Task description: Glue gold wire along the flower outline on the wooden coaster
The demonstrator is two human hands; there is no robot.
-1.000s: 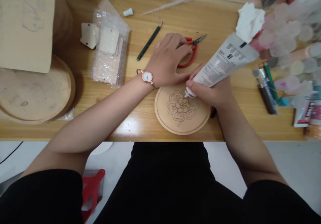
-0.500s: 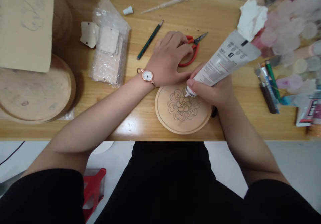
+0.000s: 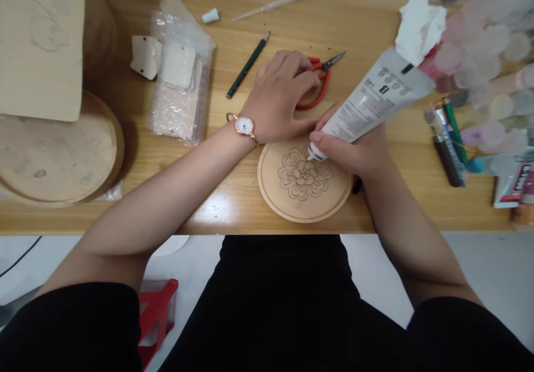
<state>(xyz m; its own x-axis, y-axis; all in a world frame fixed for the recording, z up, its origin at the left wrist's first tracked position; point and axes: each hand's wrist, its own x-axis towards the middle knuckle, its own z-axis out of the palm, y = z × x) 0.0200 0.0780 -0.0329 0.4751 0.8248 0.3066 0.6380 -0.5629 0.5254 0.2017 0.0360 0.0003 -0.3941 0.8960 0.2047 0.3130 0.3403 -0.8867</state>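
Large white squeeze tube (image 3: pixel 365 102): slanting nozzle-down over the round pale wooden disc (image 3: pixel 306 208), tip at the inner petals of a dark-lined flower drawing (image 3: pixel 305 174); cannot tell whether touching the wood.
Right hand (image 3: pixel 354 147): wrapped around the lower part of the tube, pinching it between thumb and fingers just above the nozzle.
Left hand (image 3: pixel 281 102): lying palm-down at the disc's upper left edge, with fingers bent and thumb spread away toward the right hand; near the red-handled cutters (image 3: pixel 320 85), with contact hard to tell.
Disc: lying flat near the front edge of the wooden desk (image 3: pixel 233 177), between the forearms.
Dark green pencil (image 3: pixel 248 65): lying just beyond the left wrist.
Small white cap (image 3: pixel 211 15): farther back, left of a thin clear pipette (image 3: pixel 279 2).
Crumpled white tissue (image 3: pixel 419 30): at the tube's wide end.
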